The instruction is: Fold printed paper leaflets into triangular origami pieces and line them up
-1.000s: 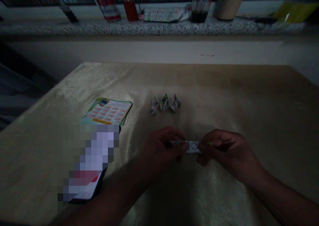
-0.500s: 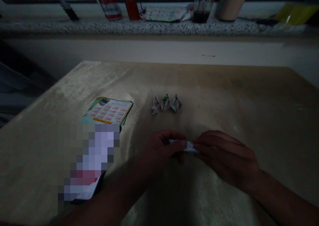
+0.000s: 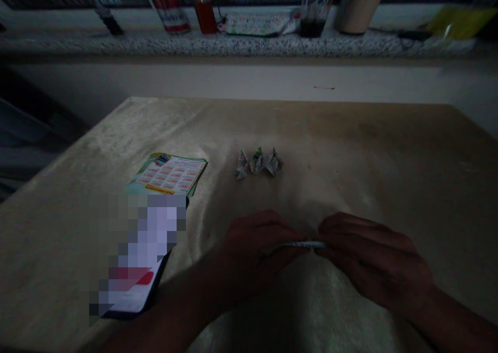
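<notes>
Between my two hands is a thin folded piece of paper [image 3: 316,244], seen almost edge-on. My left hand [image 3: 259,252] is closed on its left part, thumb below and fingers above. My right hand [image 3: 369,257] pinches the right end, and its fingers hide that tip. Beyond the hands, three small folded paper pieces [image 3: 258,162] with pointed tops stand in a row on the table, printed in several colours.
A stack of printed cards [image 3: 171,173] lies at the left, with a phone [image 3: 140,285], partly pixelated, nearer me on the table [image 3: 369,150]. Along the stone windowsill [image 3: 218,44] stand a red can [image 3: 169,5], an orange-red jar [image 3: 205,13], a glass with dark liquid [image 3: 312,23] and a beige cylinder [image 3: 360,5].
Both hands have shifted slightly right and nearer me. The paper has turned from showing its face to edge-on, and my left fingers now lie straighter along it.
</notes>
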{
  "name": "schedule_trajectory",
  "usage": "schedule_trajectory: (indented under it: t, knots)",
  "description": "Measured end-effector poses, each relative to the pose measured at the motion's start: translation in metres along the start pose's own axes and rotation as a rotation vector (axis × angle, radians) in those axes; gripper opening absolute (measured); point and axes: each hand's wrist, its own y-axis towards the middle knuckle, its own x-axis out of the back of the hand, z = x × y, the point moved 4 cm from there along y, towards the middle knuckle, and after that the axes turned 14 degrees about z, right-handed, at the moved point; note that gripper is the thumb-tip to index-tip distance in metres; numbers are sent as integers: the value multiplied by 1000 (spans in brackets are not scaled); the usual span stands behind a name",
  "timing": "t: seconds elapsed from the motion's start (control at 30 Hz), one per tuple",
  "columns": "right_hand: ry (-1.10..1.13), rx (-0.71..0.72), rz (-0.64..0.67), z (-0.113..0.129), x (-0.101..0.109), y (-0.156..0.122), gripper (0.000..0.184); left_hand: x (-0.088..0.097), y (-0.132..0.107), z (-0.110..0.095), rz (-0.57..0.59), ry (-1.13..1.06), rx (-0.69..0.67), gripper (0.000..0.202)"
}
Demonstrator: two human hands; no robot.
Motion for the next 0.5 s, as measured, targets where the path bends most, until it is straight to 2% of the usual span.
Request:
schedule_trajectory:
  t: [0.2,0.5]
  knots:
    - [-54,20,-15,6,3,1,32,-2,0,-1,-60,-113,32,10]
    - [67,18,57,7,-3,3,23,-2,4,-6,42,-96,-16,8]
